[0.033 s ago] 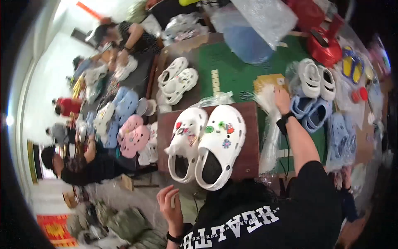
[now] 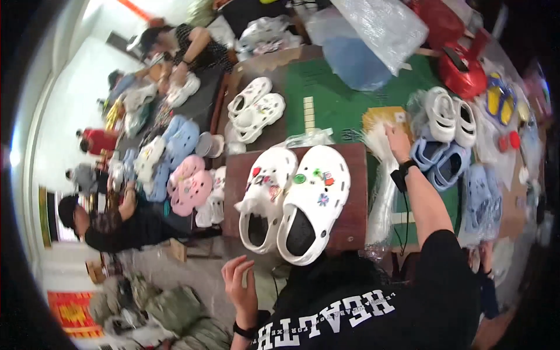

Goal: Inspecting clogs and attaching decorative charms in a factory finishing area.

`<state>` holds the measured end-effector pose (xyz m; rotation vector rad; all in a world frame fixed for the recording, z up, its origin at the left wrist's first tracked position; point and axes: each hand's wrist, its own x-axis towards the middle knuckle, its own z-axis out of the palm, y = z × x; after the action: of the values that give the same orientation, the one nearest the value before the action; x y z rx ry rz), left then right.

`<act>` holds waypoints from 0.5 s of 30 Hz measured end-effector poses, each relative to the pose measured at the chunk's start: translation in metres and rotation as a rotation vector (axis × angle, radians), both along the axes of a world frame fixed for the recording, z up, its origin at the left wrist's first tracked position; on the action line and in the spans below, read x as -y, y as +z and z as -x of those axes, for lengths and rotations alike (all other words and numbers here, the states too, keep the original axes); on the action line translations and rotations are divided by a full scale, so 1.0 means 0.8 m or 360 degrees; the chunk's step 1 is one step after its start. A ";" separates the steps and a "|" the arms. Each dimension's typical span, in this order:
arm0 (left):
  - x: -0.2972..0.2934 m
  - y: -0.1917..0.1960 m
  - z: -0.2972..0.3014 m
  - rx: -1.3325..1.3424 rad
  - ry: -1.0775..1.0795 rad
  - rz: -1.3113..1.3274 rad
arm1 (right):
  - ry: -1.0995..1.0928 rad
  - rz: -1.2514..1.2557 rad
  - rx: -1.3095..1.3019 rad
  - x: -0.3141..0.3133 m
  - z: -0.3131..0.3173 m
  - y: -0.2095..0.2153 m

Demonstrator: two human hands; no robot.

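Observation:
A pair of white clogs (image 2: 313, 195) with colourful charms and dark insoles stands on a small brown wooden board (image 2: 357, 204), toes pointing away from me. To their right lies a long stack of clear plastic bags (image 2: 382, 192). At its far end, beside a piece of yellow cardboard (image 2: 373, 118), my right hand (image 2: 399, 142) is closed on the plastic, its fingertips partly hidden. My left hand (image 2: 240, 286) hangs before the board's near left corner, fingers loosely bent and apart, holding nothing. Each wrist wears a dark band.
Another white clog pair (image 2: 256, 111) stands far left. White shoes (image 2: 449, 116) and blue clogs (image 2: 443, 166) sit at the right, near bagged blue clogs (image 2: 483, 195) and a red bag (image 2: 462, 70). At left, co-workers (image 2: 105, 227) sit by a shoe-covered table.
The whole view has shifted slightly, with the table scene a little further right. My hands stay in nearly the same places; the clogs remain on the board.

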<state>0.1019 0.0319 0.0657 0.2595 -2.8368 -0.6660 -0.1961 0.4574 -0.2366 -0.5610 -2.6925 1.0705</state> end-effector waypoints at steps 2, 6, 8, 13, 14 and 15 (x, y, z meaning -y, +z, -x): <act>0.001 -0.005 -0.002 -0.0096 -0.0163 -0.0070 | 0.0129 0.0183 0.0049 -0.003 0.005 -0.002; -0.004 -0.004 0.001 -0.0166 -0.0199 -0.0066 | -0.0038 0.1078 -0.0039 -0.008 0.008 0.015; -0.002 -0.002 0.004 -0.0203 -0.0277 -0.0095 | -0.0196 0.1151 -0.0092 -0.029 0.010 0.029; 0.016 -0.009 0.006 -0.0211 -0.0226 -0.0169 | 0.0160 0.1236 -0.0139 -0.029 0.004 0.141; 0.017 -0.011 0.013 -0.0254 -0.0209 -0.0206 | 0.0128 0.1205 -0.0148 -0.045 0.004 0.143; 0.019 -0.011 0.022 -0.0307 -0.0185 -0.0234 | 0.0324 0.0465 -0.0266 -0.046 0.009 0.155</act>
<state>0.0845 0.0166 0.0567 0.0498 -2.6382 -0.8751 -0.2031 0.4943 -0.1123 -0.2281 -2.5046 1.5074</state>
